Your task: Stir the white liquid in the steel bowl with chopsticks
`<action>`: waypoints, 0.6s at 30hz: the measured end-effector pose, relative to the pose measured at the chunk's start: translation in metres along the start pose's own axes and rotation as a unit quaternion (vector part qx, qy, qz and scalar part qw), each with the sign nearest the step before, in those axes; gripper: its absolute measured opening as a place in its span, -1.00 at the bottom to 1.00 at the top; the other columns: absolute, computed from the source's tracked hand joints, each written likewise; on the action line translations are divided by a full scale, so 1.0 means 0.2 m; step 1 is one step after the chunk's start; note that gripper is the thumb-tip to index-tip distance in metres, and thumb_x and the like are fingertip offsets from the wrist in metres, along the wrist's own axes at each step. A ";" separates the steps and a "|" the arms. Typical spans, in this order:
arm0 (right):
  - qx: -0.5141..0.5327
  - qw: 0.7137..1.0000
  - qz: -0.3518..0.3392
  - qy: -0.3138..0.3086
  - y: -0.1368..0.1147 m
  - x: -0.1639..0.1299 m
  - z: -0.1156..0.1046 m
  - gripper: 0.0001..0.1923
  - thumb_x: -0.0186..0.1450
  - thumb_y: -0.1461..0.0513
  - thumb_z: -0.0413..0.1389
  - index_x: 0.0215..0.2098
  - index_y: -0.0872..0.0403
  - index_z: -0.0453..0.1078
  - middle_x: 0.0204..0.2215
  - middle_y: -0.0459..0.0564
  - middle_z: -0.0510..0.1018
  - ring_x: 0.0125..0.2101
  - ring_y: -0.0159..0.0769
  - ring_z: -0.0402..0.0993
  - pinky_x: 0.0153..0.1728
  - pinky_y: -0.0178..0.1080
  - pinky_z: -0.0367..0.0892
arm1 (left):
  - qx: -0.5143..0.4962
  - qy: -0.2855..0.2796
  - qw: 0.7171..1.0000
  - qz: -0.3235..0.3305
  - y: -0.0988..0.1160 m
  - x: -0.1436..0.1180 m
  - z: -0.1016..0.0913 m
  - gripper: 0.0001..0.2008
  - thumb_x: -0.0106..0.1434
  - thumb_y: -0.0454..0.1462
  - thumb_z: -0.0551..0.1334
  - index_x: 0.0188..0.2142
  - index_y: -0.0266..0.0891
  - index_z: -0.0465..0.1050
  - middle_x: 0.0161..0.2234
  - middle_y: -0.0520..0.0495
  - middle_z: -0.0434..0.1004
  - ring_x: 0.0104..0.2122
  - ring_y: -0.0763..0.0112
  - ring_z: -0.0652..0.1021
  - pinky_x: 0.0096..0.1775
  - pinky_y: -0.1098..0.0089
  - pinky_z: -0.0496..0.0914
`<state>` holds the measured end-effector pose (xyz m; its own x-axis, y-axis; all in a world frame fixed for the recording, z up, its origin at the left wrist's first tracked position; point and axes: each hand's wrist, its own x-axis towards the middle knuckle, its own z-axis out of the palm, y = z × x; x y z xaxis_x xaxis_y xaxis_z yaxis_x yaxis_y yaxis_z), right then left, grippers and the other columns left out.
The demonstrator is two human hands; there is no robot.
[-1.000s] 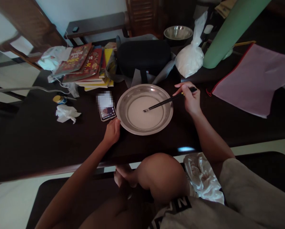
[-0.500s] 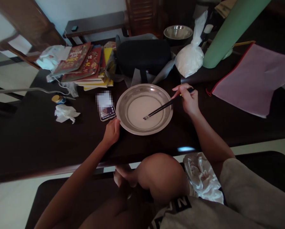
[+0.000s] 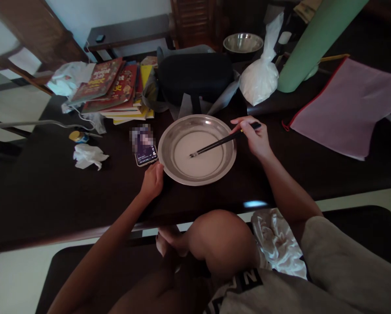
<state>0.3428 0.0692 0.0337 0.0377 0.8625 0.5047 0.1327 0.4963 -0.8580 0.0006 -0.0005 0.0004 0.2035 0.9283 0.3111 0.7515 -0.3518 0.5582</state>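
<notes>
A wide metal basin (image 3: 169,168) rests on the dark table, holding a whitish liquid (image 3: 202,165). My left hand (image 3: 152,179) grips the basin's left rim, thumb on top and fingers partly hidden beneath. My right hand (image 3: 256,138) is closed around a pair of dark chopsticks (image 3: 219,142) with pale tips, above the basin's right rim. Their tips reach into the liquid, left of its middle. A phone (image 3: 145,150) with a lit screen lies just left of the basin, close to my left hand.
Behind the basin are a black case (image 3: 195,74), stacked books (image 3: 108,87) and a tied bag of white powder (image 3: 260,83). A crumpled tissue (image 3: 89,156) and small jar (image 3: 78,136) lie left. A green cylinder (image 3: 313,48) and mauve cloth (image 3: 339,109) are at right.
The chopstick tips have moved leftward and slightly away from me through the liquid, my right hand shifting a little left with them. My left hand stays on the rim. The phone's picture has changed.
</notes>
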 end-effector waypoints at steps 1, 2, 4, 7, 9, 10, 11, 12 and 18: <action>0.001 1.000 -0.005 0.016 0.00 0.00 0.00 -0.61 0.32 -0.15 0.10 -0.31 -0.07 0.55 -0.43 -0.11 0.61 -0.45 -0.33 0.58 -0.30 -0.19 0.48 | 0.000 0.001 1.000 0.000 0.00 0.00 0.00 -0.37 0.44 0.10 -0.28 -0.43 -0.20 0.33 -0.40 -0.19 0.52 -0.34 0.24 0.54 -0.25 0.26 0.42; 0.004 0.999 -0.008 0.037 0.00 0.00 0.00 -0.61 0.31 -0.15 0.10 -0.32 -0.07 0.55 -0.41 -0.11 0.61 -0.47 -0.34 0.57 -0.33 -0.20 0.48 | 0.000 0.002 1.000 -0.001 0.00 0.00 0.00 -0.37 0.44 0.10 -0.28 -0.43 -0.20 0.33 -0.40 -0.18 0.52 -0.35 0.25 0.53 -0.26 0.27 0.41; 0.008 0.998 -0.005 0.065 0.01 0.01 -0.01 -0.59 0.32 -0.16 0.08 -0.36 -0.06 0.53 -0.43 -0.12 0.60 -0.52 -0.35 0.54 -0.40 -0.21 0.45 | 0.000 0.003 1.000 -0.003 -0.01 0.00 0.00 -0.36 0.44 0.11 -0.28 -0.43 -0.20 0.34 -0.40 -0.17 0.52 -0.37 0.27 0.52 -0.28 0.27 0.41; 0.004 0.999 0.012 0.034 0.01 0.00 -0.01 -0.57 0.33 -0.17 0.05 -0.35 -0.07 0.54 -0.55 -0.14 0.55 -0.53 -0.33 0.54 -0.39 -0.20 0.46 | -0.006 0.003 1.000 -0.004 -0.01 0.00 0.00 -0.36 0.44 0.11 -0.27 -0.43 -0.20 0.35 -0.41 -0.16 0.51 -0.38 0.28 0.51 -0.27 0.28 0.41; -0.002 1.000 0.013 0.006 0.01 0.00 0.00 -0.58 0.33 -0.16 0.07 -0.32 -0.07 0.55 -0.54 -0.14 0.55 -0.49 -0.32 0.56 -0.32 -0.18 0.48 | -0.010 0.005 1.000 -0.002 -0.01 0.00 0.00 -0.36 0.44 0.11 -0.26 -0.42 -0.20 0.37 -0.40 -0.17 0.51 -0.36 0.27 0.52 -0.27 0.27 0.41; -0.006 1.000 0.010 0.004 0.01 0.00 0.00 -0.59 0.32 -0.16 0.08 -0.31 -0.07 0.55 -0.51 -0.13 0.57 -0.47 -0.32 0.57 -0.30 -0.18 0.48 | -0.011 0.006 1.000 0.000 -0.01 0.00 0.00 -0.36 0.44 0.11 -0.26 -0.42 -0.21 0.38 -0.40 -0.18 0.52 -0.36 0.26 0.52 -0.26 0.26 0.41; -0.008 1.000 0.007 0.011 0.00 0.00 0.00 -0.59 0.31 -0.16 0.09 -0.31 -0.07 0.55 -0.47 -0.13 0.59 -0.46 -0.33 0.57 -0.29 -0.18 0.48 | -0.010 0.006 1.000 0.002 0.00 0.00 0.00 -0.36 0.44 0.10 -0.26 -0.42 -0.21 0.38 -0.40 -0.19 0.52 -0.35 0.25 0.52 -0.26 0.25 0.40; -0.007 1.000 0.004 0.026 0.00 0.00 -0.01 -0.59 0.31 -0.16 0.10 -0.32 -0.06 0.55 -0.44 -0.12 0.61 -0.46 -0.34 0.58 -0.30 -0.19 0.48 | -0.009 0.004 1.000 0.004 0.00 0.00 0.00 -0.35 0.44 0.10 -0.27 -0.42 -0.21 0.38 -0.40 -0.19 0.52 -0.36 0.24 0.52 -0.26 0.24 0.40; 0.018 0.999 0.014 0.034 0.02 0.01 -0.01 -0.58 0.32 -0.16 0.09 -0.38 -0.05 0.53 -0.55 -0.15 0.55 -0.51 -0.33 0.56 -0.37 -0.22 0.45 | 0.003 0.002 1.000 -0.002 0.00 0.00 0.00 -0.34 0.43 0.12 -0.29 -0.47 -0.20 0.32 -0.45 -0.17 0.49 -0.43 0.27 0.49 -0.32 0.26 0.38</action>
<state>0.3448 0.0715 0.0319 0.1088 0.8680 0.4845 0.0947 0.4761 -0.8743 0.0005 0.0002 0.0004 0.1977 0.9291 0.3126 0.7565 -0.3474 0.5540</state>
